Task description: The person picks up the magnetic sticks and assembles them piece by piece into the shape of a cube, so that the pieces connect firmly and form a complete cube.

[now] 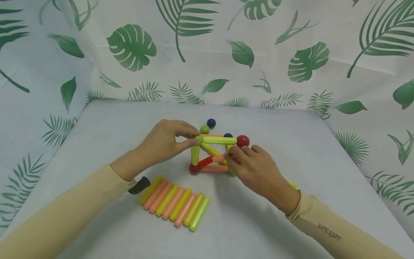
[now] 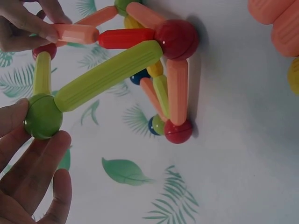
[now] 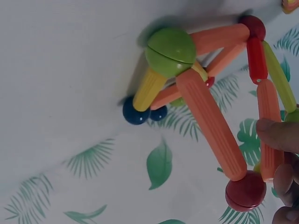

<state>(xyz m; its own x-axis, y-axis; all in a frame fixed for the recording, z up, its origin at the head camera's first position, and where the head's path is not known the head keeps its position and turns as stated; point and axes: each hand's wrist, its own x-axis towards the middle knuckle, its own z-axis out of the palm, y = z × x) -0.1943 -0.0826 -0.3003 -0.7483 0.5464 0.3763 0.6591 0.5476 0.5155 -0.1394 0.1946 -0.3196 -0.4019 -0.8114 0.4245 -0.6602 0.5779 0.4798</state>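
Observation:
A frame of magnetic sticks and balls stands on the table. My left hand [image 1: 163, 138] pinches the green ball [image 2: 43, 116] at its upper corner. From that ball a lime stick [image 2: 110, 74] slopes to a low red ball [image 2: 177, 39], and another lime stick [image 1: 220, 140] runs to an upper red ball [image 1: 243, 141]. My right hand [image 1: 258, 169] pinches an orange stick [image 3: 268, 107] between thumb and fingers. One end of it meets a short red stick [image 2: 126, 38] fixed to the low red ball; its other end lies near the upper red ball, contact unclear.
A row of yellow, orange and lime sticks [image 1: 179, 203] lies in front of the frame. Behind the frame is a blue ball [image 1: 211, 123]. Part of a lime piece [image 1: 293, 185] shows behind my right forearm. A leaf-patterned cloth [image 1: 200, 64] hangs behind.

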